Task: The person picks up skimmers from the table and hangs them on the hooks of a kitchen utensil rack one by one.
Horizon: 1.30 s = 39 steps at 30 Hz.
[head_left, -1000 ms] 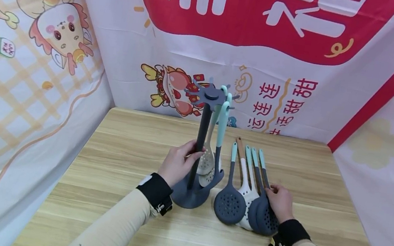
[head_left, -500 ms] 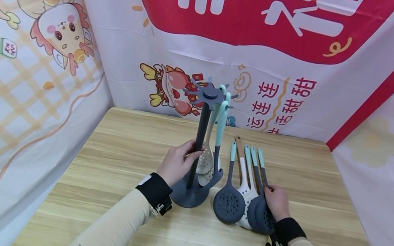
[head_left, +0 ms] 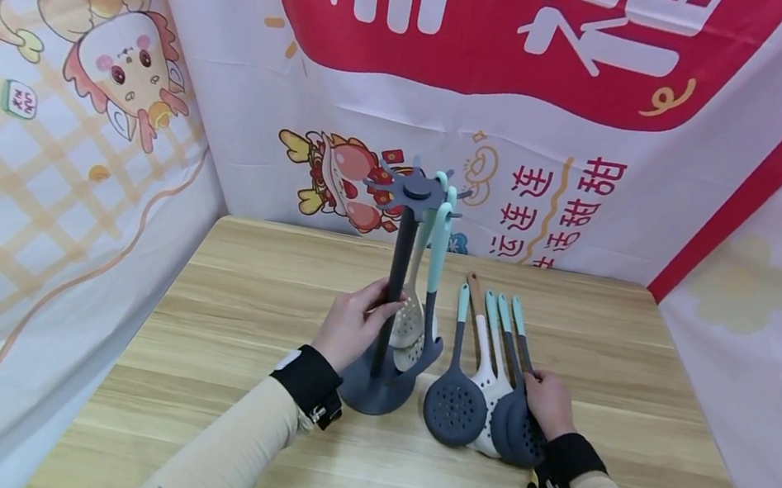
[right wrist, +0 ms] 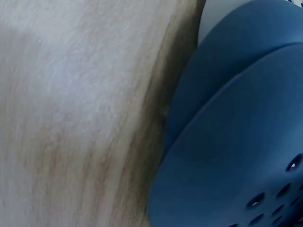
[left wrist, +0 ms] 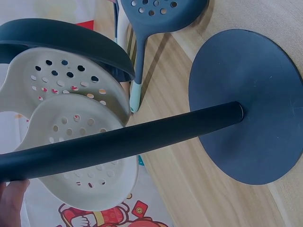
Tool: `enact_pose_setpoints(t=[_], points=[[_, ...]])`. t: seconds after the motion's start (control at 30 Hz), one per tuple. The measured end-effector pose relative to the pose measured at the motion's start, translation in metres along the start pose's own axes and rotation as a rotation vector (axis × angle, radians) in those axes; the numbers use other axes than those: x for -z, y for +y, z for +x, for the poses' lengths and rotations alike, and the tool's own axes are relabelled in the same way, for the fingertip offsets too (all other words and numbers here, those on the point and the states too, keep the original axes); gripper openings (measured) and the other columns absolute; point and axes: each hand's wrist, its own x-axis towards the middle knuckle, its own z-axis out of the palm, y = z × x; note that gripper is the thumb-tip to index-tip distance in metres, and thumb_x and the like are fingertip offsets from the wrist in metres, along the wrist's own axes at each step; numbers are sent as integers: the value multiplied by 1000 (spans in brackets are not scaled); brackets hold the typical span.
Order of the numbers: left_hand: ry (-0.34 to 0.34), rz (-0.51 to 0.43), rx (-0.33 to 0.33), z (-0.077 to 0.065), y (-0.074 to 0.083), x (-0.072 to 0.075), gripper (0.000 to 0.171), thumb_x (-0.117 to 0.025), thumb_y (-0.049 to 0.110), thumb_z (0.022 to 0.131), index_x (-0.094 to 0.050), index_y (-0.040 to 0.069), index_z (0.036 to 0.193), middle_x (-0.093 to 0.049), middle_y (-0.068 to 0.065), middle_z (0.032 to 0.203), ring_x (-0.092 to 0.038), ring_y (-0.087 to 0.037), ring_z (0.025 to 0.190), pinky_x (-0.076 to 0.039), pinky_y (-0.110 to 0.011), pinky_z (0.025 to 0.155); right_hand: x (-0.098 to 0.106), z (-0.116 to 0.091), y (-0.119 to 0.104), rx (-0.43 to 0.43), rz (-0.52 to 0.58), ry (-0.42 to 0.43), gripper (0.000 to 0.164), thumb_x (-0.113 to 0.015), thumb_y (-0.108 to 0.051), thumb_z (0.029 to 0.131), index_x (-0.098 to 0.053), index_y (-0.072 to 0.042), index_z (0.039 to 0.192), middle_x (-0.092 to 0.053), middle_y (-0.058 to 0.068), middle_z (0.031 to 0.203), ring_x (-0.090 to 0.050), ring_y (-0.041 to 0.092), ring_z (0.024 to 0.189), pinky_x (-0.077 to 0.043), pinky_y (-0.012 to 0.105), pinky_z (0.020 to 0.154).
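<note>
My left hand [head_left: 353, 322] grips the dark upright pole of a utensil stand [head_left: 399, 266]; the thumb shows at the edge of the left wrist view. From the stand's hooked top hang a dark ladle [head_left: 439, 251] with a mint handle and two pale slotted spoons [left wrist: 90, 189]. Right of the stand, several utensils lie fanned on the table. At the right end of that row, my right hand [head_left: 550, 401] holds the neck of a dark skimmer [right wrist: 227, 142] with a mint handle. Its head overlaps another dark utensil [right wrist: 208, 61]. The right fingers are outside the right wrist view.
Beside them lie another dark skimmer [head_left: 455, 407], a white slotted utensil with a brown handle [head_left: 481, 311] and a white one with a mint handle [head_left: 494, 334]. The wooden table [head_left: 238, 314] meets printed cloth [head_left: 247, 90] at the back and sides.
My right hand has shifted slightly left, and the skimmer under it has slid a little closer to its neighbour. The left hand has kept its grip on the pole.
</note>
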Motion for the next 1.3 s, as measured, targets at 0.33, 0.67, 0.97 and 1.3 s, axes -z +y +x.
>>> enact_pose_setpoints(t=[0.33, 0.67, 0.97, 1.3], points=[[11, -23, -17, 0, -3, 1, 26, -59, 16, 99, -66, 4, 122, -74, -11, 112, -72, -22, 104, -58, -36, 87, 0, 0, 0, 16, 13, -4, 41, -42, -17, 103, -58, 13, 124, -62, 33, 117, -62, 40, 99, -50, 46, 81], [20, -17, -30, -1, -2, 1, 29, -59, 17, 100, -67, 5, 125, -74, -12, 112, -72, -22, 103, -59, -37, 87, 2, 0, -1, 1, 1, -19, 40, -42, -17, 103, -58, 14, 124, -62, 32, 116, -61, 38, 97, -50, 44, 79], [34, -28, -53, -2, -4, 2, 30, -61, 16, 98, -67, 2, 124, -75, -15, 107, -74, -23, 98, -60, -38, 83, 2, -3, -3, 8, -12, -6, 38, -43, -15, 102, -60, 14, 119, -65, 29, 106, -60, 33, 88, -47, 35, 69], [58, -9, -53, -4, -1, 1, 34, -63, 15, 97, -65, 4, 129, -75, -13, 109, -73, -22, 98, -60, -36, 82, 2, -4, -3, 6, -25, 4, 38, -43, -18, 103, -61, 13, 118, -65, 27, 103, -60, 33, 87, -47, 37, 70]])
